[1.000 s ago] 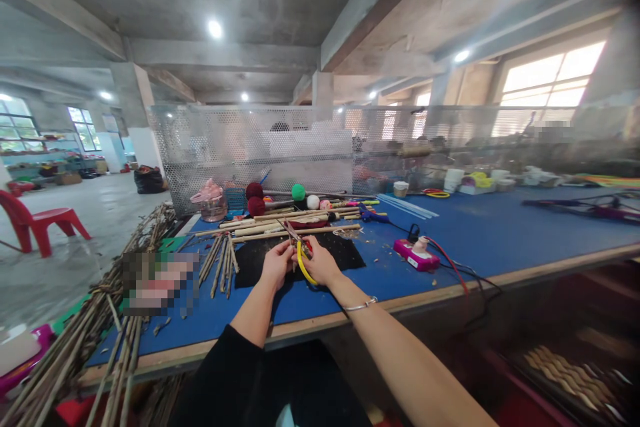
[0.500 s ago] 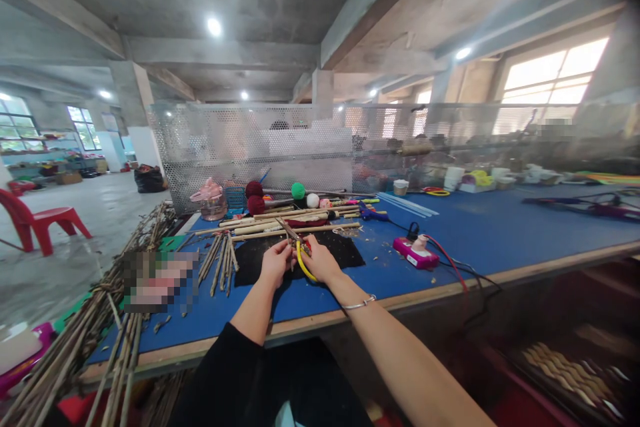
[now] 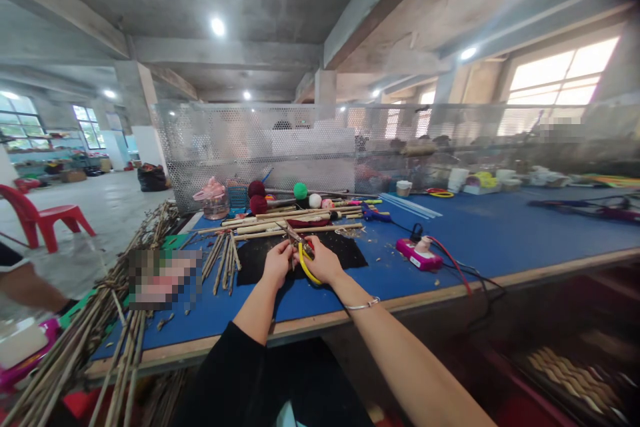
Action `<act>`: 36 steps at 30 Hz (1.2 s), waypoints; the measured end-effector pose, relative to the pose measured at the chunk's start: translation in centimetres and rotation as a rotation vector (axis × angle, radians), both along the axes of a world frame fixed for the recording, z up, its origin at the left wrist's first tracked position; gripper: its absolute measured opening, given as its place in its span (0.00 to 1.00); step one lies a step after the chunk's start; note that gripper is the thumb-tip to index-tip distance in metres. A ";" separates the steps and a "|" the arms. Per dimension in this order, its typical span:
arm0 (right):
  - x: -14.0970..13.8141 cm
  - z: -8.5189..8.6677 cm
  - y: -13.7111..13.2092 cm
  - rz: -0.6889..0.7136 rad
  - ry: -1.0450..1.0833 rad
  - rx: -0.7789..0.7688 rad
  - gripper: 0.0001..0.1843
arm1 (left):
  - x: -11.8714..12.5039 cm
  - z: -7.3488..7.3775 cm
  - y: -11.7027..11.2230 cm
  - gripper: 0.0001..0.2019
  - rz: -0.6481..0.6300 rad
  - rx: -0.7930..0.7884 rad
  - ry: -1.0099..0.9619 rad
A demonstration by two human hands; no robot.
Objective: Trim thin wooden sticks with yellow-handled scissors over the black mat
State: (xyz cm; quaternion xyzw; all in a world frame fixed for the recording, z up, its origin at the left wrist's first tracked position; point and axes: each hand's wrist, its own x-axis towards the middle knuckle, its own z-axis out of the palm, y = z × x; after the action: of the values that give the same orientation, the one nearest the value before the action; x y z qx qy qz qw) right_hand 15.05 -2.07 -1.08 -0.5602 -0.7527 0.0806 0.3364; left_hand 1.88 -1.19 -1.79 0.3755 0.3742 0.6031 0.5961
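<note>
My right hand (image 3: 326,263) grips scissors (image 3: 308,271) with yellow handles, their blades pointing up and to the left. Close beside it, my left hand (image 3: 277,265) is closed in a pinch near the blades; a thin stick seems to be in its fingers, mostly hidden. Both hands are over a black mat (image 3: 350,251) strewn with small scraps. Left of the mat lie several short cut twigs (image 3: 229,260). Behind the blades, longer pale sticks (image 3: 255,228) lie across the table.
Long branches (image 3: 75,353) are heaped at the table's left edge. Yarn balls (image 3: 257,197) and a pink-topped jar (image 3: 214,203) stand at the back, before a perforated metal screen (image 3: 225,147). A glue gun (image 3: 375,213) and a magenta power strip (image 3: 419,255) with cables lie to the right.
A person's leg has come into view at the left edge, near the red chair. The view has shifted slightly; my hands and the scissors keep nearly the same pose.
</note>
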 end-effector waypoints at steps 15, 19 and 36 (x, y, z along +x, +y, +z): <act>0.1 -0.2 0.2 0.016 0.067 -0.010 0.27 | 0.2 0.0 -0.3 0.15 -0.056 0.034 0.048; 0.1 -0.2 0.2 0.024 0.103 -0.014 0.27 | 0.0 0.0 0.0 0.15 -0.026 0.022 0.009; 0.0 0.2 -0.2 0.069 0.059 0.047 0.26 | 0.1 -0.4 0.0 0.15 -0.084 0.038 0.028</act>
State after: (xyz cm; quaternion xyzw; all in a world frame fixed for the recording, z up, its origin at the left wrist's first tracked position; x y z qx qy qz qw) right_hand 15.05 -2.29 -0.87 -0.5233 -0.7630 0.0909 0.3685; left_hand 1.94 -1.21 -2.21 0.4105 0.3546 0.5794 0.6083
